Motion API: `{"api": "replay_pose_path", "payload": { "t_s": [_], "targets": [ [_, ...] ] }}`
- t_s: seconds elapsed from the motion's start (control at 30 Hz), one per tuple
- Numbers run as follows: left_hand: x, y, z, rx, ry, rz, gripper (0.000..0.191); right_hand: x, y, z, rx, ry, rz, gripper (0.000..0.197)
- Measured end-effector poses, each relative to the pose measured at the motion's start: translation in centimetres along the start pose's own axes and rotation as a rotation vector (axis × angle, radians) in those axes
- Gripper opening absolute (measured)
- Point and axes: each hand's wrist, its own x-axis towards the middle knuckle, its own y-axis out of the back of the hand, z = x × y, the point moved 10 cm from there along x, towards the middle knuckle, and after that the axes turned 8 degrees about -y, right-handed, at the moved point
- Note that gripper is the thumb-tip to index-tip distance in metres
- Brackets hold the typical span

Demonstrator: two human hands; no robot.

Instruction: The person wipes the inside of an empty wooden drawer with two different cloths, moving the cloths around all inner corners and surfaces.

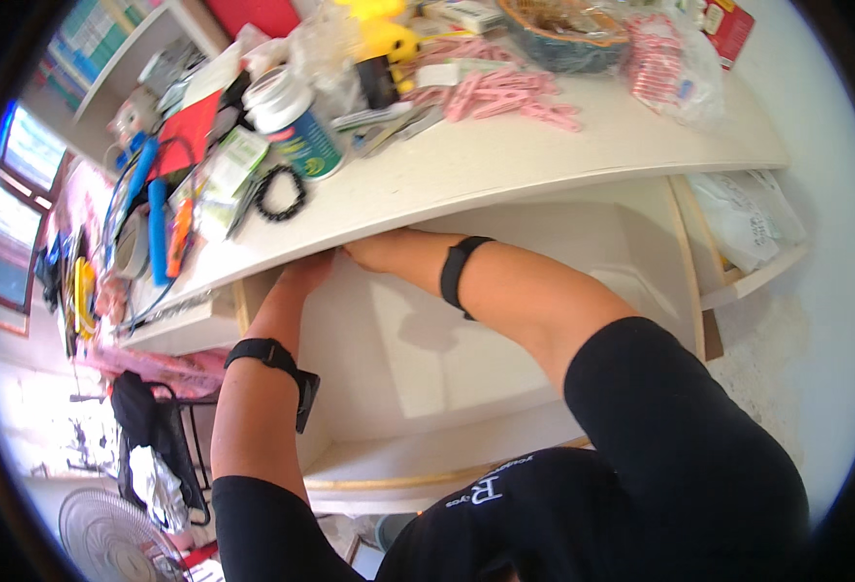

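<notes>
A wide, pale drawer [427,393] is pulled out from under a cream desktop [427,182]. Both arms reach into its far part, beneath the desktop's front edge. My left hand [312,270] is at the drawer's back left, its fingers hidden under the edge. Close beside it, my right hand [375,249] also has its fingers hidden by the desktop. Whether either hand grips something cannot be made out. The visible drawer floor shows only shadows of the arms. A black strap [462,273] circles the right forearm, and another strap [264,353] with a small dark device circles the left.
Pink clothespins [500,94], a white supplement bottle [293,124], a black beaded bracelet [280,193] and a woven basket [566,36] crowd the desktop. A side drawer [755,280] holding plastic bags stands partly out at right. A fan [118,538] is at lower left.
</notes>
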Motion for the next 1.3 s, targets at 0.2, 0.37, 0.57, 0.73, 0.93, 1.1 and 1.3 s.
{"api": "replay_pose_path", "payload": {
  "t_s": [0.2, 0.37, 0.57, 0.73, 0.93, 1.1, 1.3],
  "targets": [
    [1.7, 2.8, -1.4, 0.162, 0.136, 0.19, 0.049, 0.4, 1.8, 4.6, -0.291, -0.196, -0.036, 0.038],
    [3.1, 3.1, 0.1, 0.171, 0.132, 0.214, 0.049, -1.3, 4.5, 9.0, -0.353, -0.326, -0.02, 0.038],
    [5.0, 2.7, 4.0, 0.172, 0.068, 0.215, 0.049, -3.9, 7.1, 12.2, -0.413, -0.434, 0.003, 0.037],
    [6.7, 2.0, 8.5, 0.173, -0.013, 0.208, 0.048, -4.8, 9.2, 13.8, -0.441, -0.496, 0.024, 0.037],
    [9.7, 1.2, 16.0, 0.163, -0.145, 0.195, 0.048, -5.1, 11.8, 15.8, -0.468, -0.566, 0.054, 0.036],
    [11.6, 0.1, 21.8, 0.147, -0.247, 0.166, 0.047, -6.1, 14.2, 18.2, -0.491, -0.664, 0.057, 0.035],
    [12.0, -0.7, 30.2, 0.101, -0.391, 0.124, 0.047, -8.5, 17.7, 22.7, -0.528, -0.831, 0.045, 0.035]
  ]
}}
